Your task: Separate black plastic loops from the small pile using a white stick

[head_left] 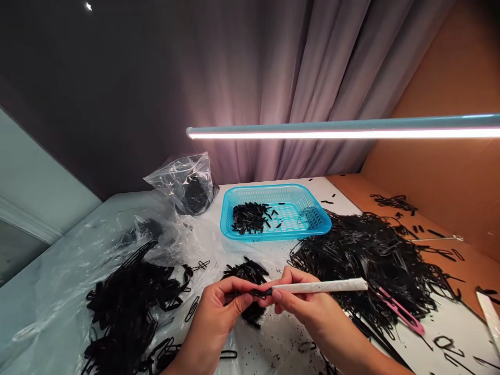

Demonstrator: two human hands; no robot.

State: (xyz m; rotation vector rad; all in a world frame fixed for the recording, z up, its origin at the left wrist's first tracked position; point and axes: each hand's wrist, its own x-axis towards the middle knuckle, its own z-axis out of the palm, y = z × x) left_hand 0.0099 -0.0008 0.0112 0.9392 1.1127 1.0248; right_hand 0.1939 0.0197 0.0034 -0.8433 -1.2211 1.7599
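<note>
Black strip [255,293], left hand [214,317] pinching, right hand [308,304] gripping white stick [320,286]

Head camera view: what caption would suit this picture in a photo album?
Left hand pinches a black piece against a white stick in the right hand, amid black heaps, blue basket behind.

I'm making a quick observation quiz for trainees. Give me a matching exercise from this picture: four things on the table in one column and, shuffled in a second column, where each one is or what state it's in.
Things:
1. White stick
2. Pink-handled snips
3. Blue plastic basket
4. Clear plastic bag

Places or states:
A. Holds a small pile of black pieces
B. Bunched up, with something dark inside
C. Held in the right hand
D. Lying at the edge of the heap of black strands

Pairs: 1-C, 2-D, 3-A, 4-B
</note>
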